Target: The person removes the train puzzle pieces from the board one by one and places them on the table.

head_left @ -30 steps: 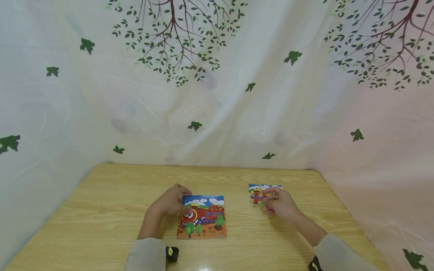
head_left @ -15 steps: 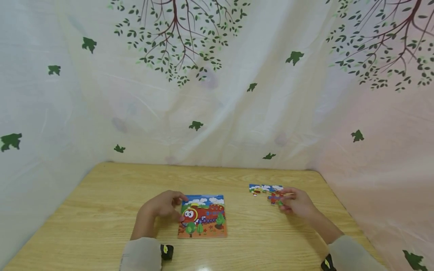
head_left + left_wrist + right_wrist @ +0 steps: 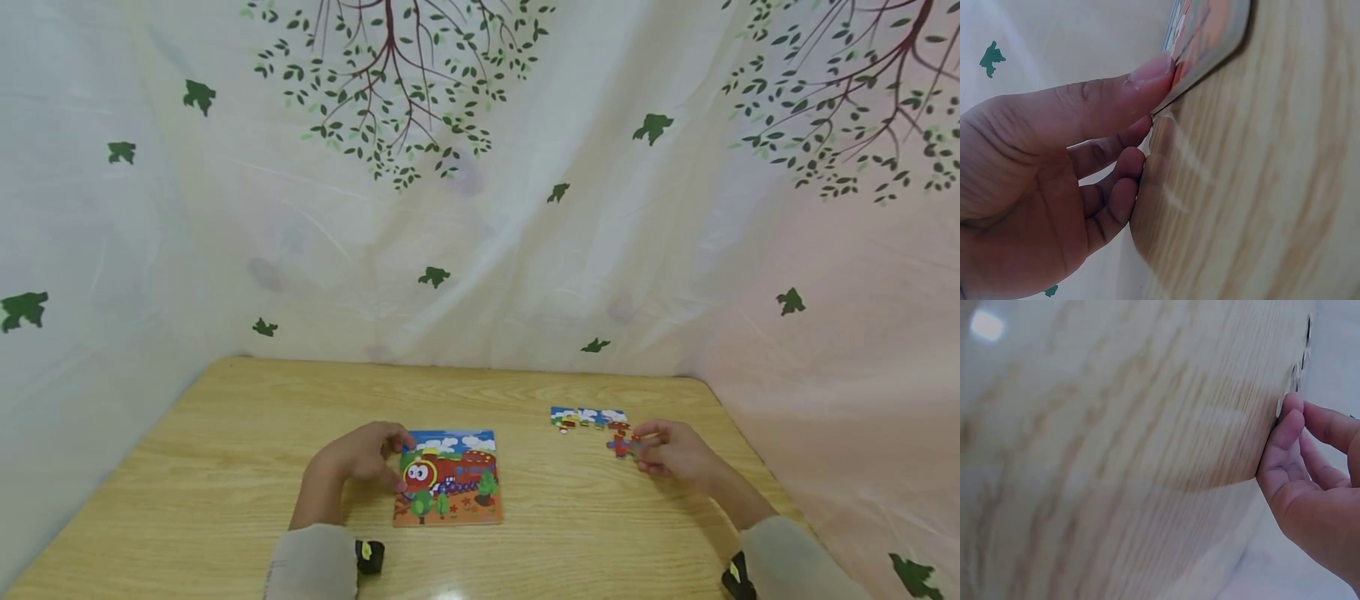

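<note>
Fingers (image 3: 1289, 430) pinch piece (image 3: 620, 445) — red, blue.

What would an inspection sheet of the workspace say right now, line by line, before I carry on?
Surface: table, wood-grain, glare spot at the near edge.
Job's things: picture of a red train lying flat; puzzle strip beyond it to the right, jagged on its near side; red-and-blue piece near the strip's right end, contact between them unclear.
Clutter: nothing seen.
Hands: left hand touching the picture's left edge; right hand pinching the piece.
Cables: nothing seen.
Surroundings: pale curtain behind and at both sides, printed with leafy branches and green shapes.
</note>
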Available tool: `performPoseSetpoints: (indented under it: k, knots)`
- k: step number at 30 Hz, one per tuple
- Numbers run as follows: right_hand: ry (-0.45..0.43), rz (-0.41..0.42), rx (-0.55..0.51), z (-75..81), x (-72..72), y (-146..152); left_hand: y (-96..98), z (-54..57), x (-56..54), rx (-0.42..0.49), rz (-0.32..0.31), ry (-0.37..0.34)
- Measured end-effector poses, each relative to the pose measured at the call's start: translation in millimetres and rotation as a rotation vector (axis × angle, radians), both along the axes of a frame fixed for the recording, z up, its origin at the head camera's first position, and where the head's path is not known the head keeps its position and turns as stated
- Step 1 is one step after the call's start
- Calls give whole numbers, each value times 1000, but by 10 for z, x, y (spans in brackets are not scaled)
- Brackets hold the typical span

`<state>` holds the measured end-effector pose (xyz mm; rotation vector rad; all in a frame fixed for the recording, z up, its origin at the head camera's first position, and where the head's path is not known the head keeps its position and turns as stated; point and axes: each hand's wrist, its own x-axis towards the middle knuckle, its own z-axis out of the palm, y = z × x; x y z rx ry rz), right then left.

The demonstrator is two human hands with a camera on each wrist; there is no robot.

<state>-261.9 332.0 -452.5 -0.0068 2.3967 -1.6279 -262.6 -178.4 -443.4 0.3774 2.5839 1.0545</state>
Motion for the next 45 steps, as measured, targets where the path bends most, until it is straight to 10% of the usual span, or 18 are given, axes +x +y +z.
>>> performPoseSetpoints:
  k: [22,45]
  knots:
    - [235,60,522,8,-152,-50,-2,-7,-18,20,-48,-2]
    - [407,238,442,189,-269,-674,-22,-29,23,46,-26,-1]
